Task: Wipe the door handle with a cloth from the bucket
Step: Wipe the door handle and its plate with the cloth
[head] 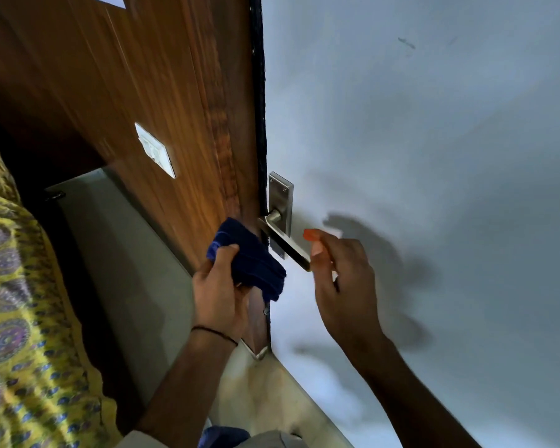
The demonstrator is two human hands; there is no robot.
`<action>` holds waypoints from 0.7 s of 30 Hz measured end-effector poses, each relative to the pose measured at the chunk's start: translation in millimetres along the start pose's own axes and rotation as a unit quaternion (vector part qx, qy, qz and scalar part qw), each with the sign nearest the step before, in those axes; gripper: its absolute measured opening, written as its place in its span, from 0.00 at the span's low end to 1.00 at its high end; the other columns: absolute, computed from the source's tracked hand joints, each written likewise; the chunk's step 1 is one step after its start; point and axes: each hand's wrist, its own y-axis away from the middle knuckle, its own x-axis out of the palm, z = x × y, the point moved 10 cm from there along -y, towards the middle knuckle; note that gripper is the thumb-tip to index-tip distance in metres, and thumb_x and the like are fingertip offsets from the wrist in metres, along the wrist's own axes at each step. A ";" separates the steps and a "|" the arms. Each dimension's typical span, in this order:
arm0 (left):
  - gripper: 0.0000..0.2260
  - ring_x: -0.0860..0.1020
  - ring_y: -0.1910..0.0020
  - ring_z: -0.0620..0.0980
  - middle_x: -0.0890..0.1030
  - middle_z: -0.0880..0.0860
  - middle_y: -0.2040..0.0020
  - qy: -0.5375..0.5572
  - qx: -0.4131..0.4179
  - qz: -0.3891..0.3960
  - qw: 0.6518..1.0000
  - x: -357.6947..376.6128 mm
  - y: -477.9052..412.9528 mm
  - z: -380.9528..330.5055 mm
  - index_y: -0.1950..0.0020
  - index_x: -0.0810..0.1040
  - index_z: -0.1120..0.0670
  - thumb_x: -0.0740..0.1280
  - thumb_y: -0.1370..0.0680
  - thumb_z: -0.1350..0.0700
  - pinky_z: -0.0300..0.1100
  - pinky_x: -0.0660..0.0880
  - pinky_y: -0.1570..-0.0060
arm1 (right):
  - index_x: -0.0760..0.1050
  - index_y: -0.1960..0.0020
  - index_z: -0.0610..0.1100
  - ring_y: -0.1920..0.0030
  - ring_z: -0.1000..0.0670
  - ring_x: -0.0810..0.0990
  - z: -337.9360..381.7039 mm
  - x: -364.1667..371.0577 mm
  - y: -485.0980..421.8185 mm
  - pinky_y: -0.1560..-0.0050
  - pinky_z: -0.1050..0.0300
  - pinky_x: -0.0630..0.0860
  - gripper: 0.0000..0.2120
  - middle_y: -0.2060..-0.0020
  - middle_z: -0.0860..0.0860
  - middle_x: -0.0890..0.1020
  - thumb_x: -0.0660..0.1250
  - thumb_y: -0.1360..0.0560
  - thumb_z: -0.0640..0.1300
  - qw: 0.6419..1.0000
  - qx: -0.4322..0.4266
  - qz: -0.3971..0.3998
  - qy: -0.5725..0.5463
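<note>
A metal lever door handle (285, 242) on a steel backplate (280, 198) sticks out from the pale door (417, 140). My left hand (219, 292) grips a folded dark blue cloth (249, 260) just left of the lever, close to it; I cannot tell if they touch. My right hand (343, 279) is at the lever's free end with fingers loosely curled and blurred. Whether it touches or holds the lever is unclear. No bucket is in view.
The door's wooden edge and dark seal (259, 124) run down the middle. To the left is a wood panel with a white switch plate (156, 150). A yellow patterned fabric (17, 302) fills the left edge. Tiled floor (265, 399) lies below.
</note>
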 end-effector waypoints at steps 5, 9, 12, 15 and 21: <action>0.22 0.82 0.43 0.49 0.85 0.53 0.43 0.002 -0.017 0.161 0.987 53.3 25.3 -5.4 0.35 0.77 0.54 0.58 0.21 0.42 0.42 0.78 0.42 | 0.60 0.24 0.45 0.28 0.57 0.64 12.1 56.4 13.6 0.28 0.62 0.61 0.27 0.28 0.52 0.69 0.62 0.20 0.47 0.978 -0.030 0.194 -0.068; 0.35 0.84 0.48 0.50 0.85 0.54 0.47 -0.107 -0.072 0.249 0.960 70.2 29.7 -9.4 0.39 0.79 0.52 0.50 0.31 0.30 0.43 0.80 0.45 | 0.59 0.23 0.48 0.33 0.54 0.73 -2.1 51.4 7.6 0.33 0.56 0.71 0.30 0.30 0.52 0.73 0.64 0.22 0.36 0.976 0.019 0.167 -0.136; 0.35 0.83 0.44 0.53 0.85 0.56 0.44 -0.159 -0.074 0.273 0.946 61.4 17.3 -15.0 0.41 0.80 0.53 0.45 0.26 0.30 0.46 0.78 0.45 | 0.71 0.30 0.48 0.53 0.54 0.82 -23.4 32.6 -4.1 0.51 0.65 0.77 0.26 0.49 0.56 0.83 0.60 0.24 0.29 0.978 0.077 0.097 -0.167; 0.23 0.83 0.45 0.51 0.86 0.54 0.47 -0.196 0.033 0.186 0.962 39.4 -19.6 -28.2 0.42 0.81 0.54 0.53 0.18 0.41 0.52 0.76 0.39 | 0.73 0.33 0.51 0.54 0.62 0.80 -36.7 11.2 -13.6 0.53 0.67 0.75 0.24 0.51 0.64 0.80 0.60 0.23 0.29 0.988 0.094 0.019 -0.124; 0.08 0.83 0.48 0.51 0.85 0.53 0.51 -0.331 0.072 0.132 0.932 41.8 -75.2 -13.5 0.45 0.82 0.53 0.66 0.20 0.54 0.42 0.78 0.46 | 0.72 0.32 0.36 0.39 0.47 0.75 0.8 31.9 -10.2 0.37 0.59 0.68 0.23 0.38 0.42 0.79 0.59 0.26 0.34 0.995 -0.065 0.021 0.077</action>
